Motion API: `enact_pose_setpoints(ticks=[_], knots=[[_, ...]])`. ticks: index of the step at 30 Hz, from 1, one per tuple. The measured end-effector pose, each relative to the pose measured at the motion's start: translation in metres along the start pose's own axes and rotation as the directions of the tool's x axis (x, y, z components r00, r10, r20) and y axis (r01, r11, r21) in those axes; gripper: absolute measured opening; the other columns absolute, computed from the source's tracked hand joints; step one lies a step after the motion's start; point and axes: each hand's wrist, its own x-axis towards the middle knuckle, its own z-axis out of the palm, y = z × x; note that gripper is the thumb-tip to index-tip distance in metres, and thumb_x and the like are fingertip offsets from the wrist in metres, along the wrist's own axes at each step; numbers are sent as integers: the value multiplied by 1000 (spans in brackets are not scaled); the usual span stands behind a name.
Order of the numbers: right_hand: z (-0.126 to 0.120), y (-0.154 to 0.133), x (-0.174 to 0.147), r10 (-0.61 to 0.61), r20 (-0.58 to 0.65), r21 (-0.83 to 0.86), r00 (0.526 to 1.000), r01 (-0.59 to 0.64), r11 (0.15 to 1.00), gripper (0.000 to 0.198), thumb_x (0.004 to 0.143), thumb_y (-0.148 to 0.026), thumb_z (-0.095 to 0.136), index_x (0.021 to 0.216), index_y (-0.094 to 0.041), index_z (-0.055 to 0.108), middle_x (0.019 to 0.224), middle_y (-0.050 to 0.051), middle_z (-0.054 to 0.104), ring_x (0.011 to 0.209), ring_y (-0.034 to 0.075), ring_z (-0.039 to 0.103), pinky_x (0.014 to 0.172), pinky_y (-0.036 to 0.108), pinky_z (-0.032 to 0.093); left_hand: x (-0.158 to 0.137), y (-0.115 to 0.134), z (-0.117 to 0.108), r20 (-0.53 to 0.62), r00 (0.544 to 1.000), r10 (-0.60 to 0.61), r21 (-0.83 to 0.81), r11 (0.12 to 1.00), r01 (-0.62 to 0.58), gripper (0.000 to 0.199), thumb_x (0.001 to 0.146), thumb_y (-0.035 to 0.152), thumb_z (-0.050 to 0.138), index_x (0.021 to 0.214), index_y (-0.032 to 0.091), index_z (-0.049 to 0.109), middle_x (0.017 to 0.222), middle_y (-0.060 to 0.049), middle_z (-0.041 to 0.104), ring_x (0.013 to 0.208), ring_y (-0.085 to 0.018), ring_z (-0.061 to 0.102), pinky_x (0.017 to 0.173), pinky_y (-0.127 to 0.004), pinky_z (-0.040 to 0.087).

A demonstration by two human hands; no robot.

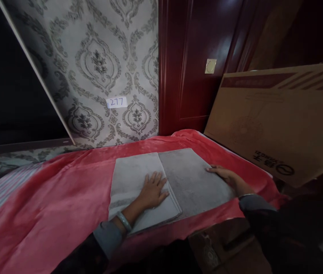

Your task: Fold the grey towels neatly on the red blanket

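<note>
A grey folded sheet (191,182) is spread flat on a red blanket (84,186); its exact material is hard to tell. Its left part (135,171) is paler and layered, with stacked edges along the side by the middle. My left hand (153,190) rests flat on that paler part, fingers spread, a light bangle at the wrist. At the sheet's right edge is my right hand (227,177), with the thumb on top and the other fingers at or beneath the edge, partly hidden.
A large cardboard box (275,121) leans at the right, beside a dark red door panel (195,57). A dark screen (15,83) stands at the left. Patterned wallpaper (98,61) with a paper label reading 277 (117,102) is behind. Another brown box (230,247) sits below the bed's front edge.
</note>
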Motion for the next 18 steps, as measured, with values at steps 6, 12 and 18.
enact_pose_setpoints(ticks=[6, 12, 18], knots=[[24, -54, -20, 62, 177, 163, 982, -91, 982, 36, 78, -22, 56, 111, -15, 69, 93, 13, 76, 76, 23, 71, 75, 38, 59, -1, 1, 0, -4, 1000, 4, -25, 1000, -4, 67, 96, 57, 42, 154, 25, 36, 166, -10, 22, 154, -36, 12, 120, -66, 9], [89, -140, -30, -240, 329, 100, 913, 219, 971, 46, 80, -22, 51, 123, -13, 63, 96, 9, 76, 78, 21, 71, 77, 34, 58, 11, -15, -4, -60, 994, -87, -459, 887, 50, 60, 89, 54, 54, 141, 23, 55, 158, -11, 41, 150, -33, 27, 122, -60, 13], [210, -164, -60, -448, 463, -136, 765, 561, 817, 43, 73, -14, 55, 114, -16, 70, 97, 1, 77, 85, 20, 70, 73, 26, 54, 0, -69, -37, 50, 858, -511, -973, 170, 158, 64, 91, 66, 39, 126, 15, 58, 121, -18, 68, 96, -25, 72, 81, -41, 59]])
